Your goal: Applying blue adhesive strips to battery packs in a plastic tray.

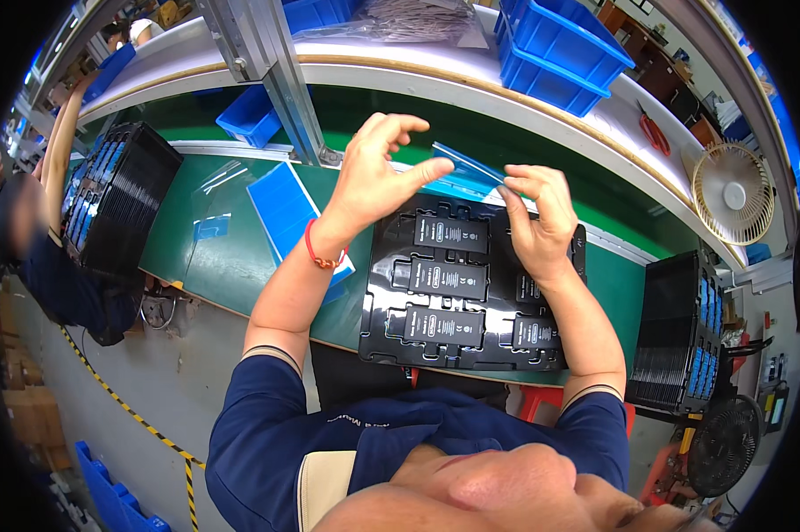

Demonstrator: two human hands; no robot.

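My right hand point(542, 217) pinches the end of a thin, clear bluish film strip point(471, 164) between thumb and fingers. My left hand point(378, 168), with a red cord on the wrist, is raised at the strip's other end. Its thumb and fingers are spread apart; whether the thumb touches the film I cannot tell. Below both hands lies a black plastic tray point(382, 341) holding several flat black batteries point(449, 281) in moulded pockets. My right forearm hides part of the tray's right side. Blue film sheets point(280, 208) rest on the green table left of the tray.
Stacks of black trays stand at the left point(134, 191) and right point(675, 332). Behind the table runs a shelf with blue bins point(560, 58), red-handled pliers point(654, 133) and a fan point(733, 191). A metal post point(276, 80) rises at the back. Another person point(54, 239) sits far left.
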